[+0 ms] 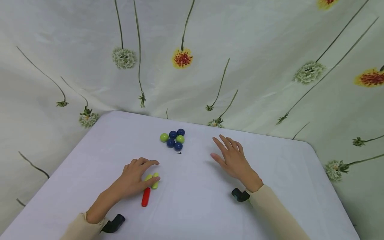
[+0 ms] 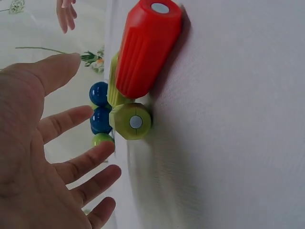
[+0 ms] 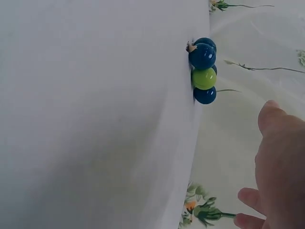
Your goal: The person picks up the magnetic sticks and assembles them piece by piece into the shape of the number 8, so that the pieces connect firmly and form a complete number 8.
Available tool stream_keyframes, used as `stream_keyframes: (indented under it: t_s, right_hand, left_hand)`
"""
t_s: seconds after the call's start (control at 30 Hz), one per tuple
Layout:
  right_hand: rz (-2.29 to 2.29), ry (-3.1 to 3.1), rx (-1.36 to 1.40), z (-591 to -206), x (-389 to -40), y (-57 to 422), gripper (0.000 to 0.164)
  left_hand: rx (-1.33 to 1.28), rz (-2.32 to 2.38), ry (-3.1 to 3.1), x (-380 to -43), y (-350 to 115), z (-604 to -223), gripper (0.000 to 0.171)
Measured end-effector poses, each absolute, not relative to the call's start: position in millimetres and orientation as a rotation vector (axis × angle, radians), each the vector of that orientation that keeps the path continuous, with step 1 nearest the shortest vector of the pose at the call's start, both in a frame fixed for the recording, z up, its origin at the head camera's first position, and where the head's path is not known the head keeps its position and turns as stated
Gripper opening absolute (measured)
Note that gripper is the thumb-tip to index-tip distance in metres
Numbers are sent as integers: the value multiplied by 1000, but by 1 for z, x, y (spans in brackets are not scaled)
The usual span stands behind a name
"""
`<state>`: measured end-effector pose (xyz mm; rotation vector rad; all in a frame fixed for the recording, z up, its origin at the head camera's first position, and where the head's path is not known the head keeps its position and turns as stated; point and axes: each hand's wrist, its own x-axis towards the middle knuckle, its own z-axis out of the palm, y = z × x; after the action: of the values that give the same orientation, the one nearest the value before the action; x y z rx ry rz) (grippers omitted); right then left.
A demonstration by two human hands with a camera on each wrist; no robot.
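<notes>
My left hand (image 1: pixel 134 177) hovers with spread fingers over a red ribbed stick (image 1: pixel 145 197) and two yellow-green ones (image 1: pixel 155 181), partly covering one of these in the head view. From the left wrist view, the red stick (image 2: pixel 148 47) and a yellow-green stick (image 2: pixel 132 121) lie on the table just beyond the fingers, with a gap between hand and sticks. Nothing is in that palm. My right hand (image 1: pixel 234 160) is held above the right half of the table, fingers extended and holding nothing. Its thumb and some fingertips (image 3: pixel 251 199) show in the right wrist view.
Toward the back of the white table (image 1: pixel 204 206) sits a cluster of dark blue balls (image 1: pixel 170 143) and green balls (image 1: pixel 164 137). A small dark mark (image 1: pixel 179 153) lies in front of them. Behind the table hangs a flower-patterned cloth (image 1: pixel 258 66).
</notes>
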<state>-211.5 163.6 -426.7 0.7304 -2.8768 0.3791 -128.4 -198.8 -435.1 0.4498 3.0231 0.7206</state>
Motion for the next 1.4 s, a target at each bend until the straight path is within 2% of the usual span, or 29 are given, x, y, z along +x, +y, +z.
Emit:
stream_keyframes:
  t_s: [0.37, 0.77, 1.03, 1.23, 1.4]
  right_hand:
    - [349, -2828, 922, -428, -234, 99, 57]
    - [674, -2866, 1186, -407, -296, 60, 38]
    - [966, -2998, 1074, -414, -324, 53, 34]
    - [1283, -3030, 932, -425, -331, 56, 34]
    - [1631, -2962, 940, -432, -336, 52, 37]
  left_hand:
    - [453, 854, 2904, -126, -210, -440, 44]
    - [473, 879, 2824, -129, -214, -439, 43]
    - [506, 854, 2821, -137, -205, -445, 44]
    - [495, 854, 2792, -138, -203, -446, 44]
    - [470, 851, 2786, -137, -204, -443, 40]
